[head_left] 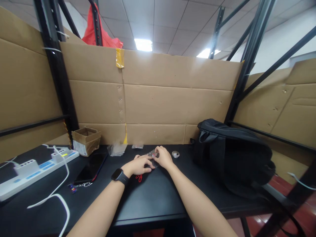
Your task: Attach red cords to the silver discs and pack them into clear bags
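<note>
A small clear plastic bag (151,153) with something red at it lies between my two hands, mostly covered by the fingers. My right hand (163,158) pinches the bag from the right, fingertips bent down. Coming from the left, my left hand (140,165) has its fingers over the bag and holds it low at the table; a dark watch is on that wrist. A looped red cord (139,178) shows just below the left hand. Right of the right hand sits a small roll of tape (175,154). What the bag contains is too small to make out.
Clear plastic bags (117,150) and another flat packet (137,146) lie along the back of the black table (153,200). To the left are an open cardboard box (86,141), a phone (91,168) and a white power strip (40,171) with cables. A black backpack (229,154) stands right.
</note>
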The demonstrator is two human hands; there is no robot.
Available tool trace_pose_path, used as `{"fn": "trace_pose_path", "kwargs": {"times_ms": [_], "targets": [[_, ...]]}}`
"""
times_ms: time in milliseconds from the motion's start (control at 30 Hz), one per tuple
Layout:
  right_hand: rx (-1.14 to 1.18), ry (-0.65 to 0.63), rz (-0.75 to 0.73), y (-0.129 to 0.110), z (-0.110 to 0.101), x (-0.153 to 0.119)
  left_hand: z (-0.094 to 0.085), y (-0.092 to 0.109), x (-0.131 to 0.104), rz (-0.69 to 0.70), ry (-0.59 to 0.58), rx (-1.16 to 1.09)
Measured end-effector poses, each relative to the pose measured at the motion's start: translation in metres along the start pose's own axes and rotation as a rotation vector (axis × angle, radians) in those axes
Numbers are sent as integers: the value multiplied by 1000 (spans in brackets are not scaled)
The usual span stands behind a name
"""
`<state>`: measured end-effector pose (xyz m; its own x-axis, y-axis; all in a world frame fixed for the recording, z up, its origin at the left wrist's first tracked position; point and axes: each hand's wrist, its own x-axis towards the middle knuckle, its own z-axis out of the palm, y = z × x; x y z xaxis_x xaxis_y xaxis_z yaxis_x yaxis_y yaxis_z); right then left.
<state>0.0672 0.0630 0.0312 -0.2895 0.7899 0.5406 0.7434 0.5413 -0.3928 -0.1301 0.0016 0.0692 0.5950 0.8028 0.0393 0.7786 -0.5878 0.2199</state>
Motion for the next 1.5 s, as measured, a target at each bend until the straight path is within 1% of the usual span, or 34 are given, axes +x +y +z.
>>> {"fn": "trace_pose_path", "kwargs": {"times_ms": [67,100,167,233,300,367,400,467,567,633,767,833,900,967,1033,1100,1167,1233,1267,1333,1400,1500], "targets": [[10,19,73,-3,4,3,-2,1,-2,0,11,0],[41,-1,79,-1,3,5,-3,1,-3,4,32,1],[160,-89,17,8,-4,7,-4,2,-3,-5,117,2],[290,-160,-71,21,-15,6,-2,4,-1,-51,228,15],[345,-141,-98,35,-26,4,1,5,2,-116,322,52],[335,-114,-101,43,-33,2,4,8,6,-158,366,100],[328,-124,-113,45,-34,1,5,10,8,-171,376,118],[329,-169,-151,45,-33,2,5,12,10,-190,379,133],[345,-183,-176,40,-28,5,4,12,10,-216,388,109],[323,-189,-123,38,-25,7,4,9,10,-252,400,77],[212,-205,25,34,-19,8,8,5,13,-374,400,7],[169,-206,44,30,-16,6,12,6,16,-423,395,-5],[123,-198,66,24,-14,3,14,8,17,-441,392,25],[55,-149,61,18,-16,1,15,10,18,-438,399,85],[-13,-110,-27,11,-21,-1,13,11,17,-425,435,145],[-50,-150,-154,6,-28,-2,11,10,14,-372,460,178],[-42,-254,-217,2,-34,-4,8,8,12,-278,428,175],[-23,-340,-204,1,-37,-6,6,8,10,-197,354,142],[-16,-361,-189,0,-37,-6,6,8,9,-180,324,123],[-6,-356,-171,0,-37,-7,6,9,9,-172,298,92],[8,-330,-161,1,-37,-6,6,11,10,-172,315,79],[74,-285,-126,3,-35,-3,6,11,13,-208,371,55]]}}
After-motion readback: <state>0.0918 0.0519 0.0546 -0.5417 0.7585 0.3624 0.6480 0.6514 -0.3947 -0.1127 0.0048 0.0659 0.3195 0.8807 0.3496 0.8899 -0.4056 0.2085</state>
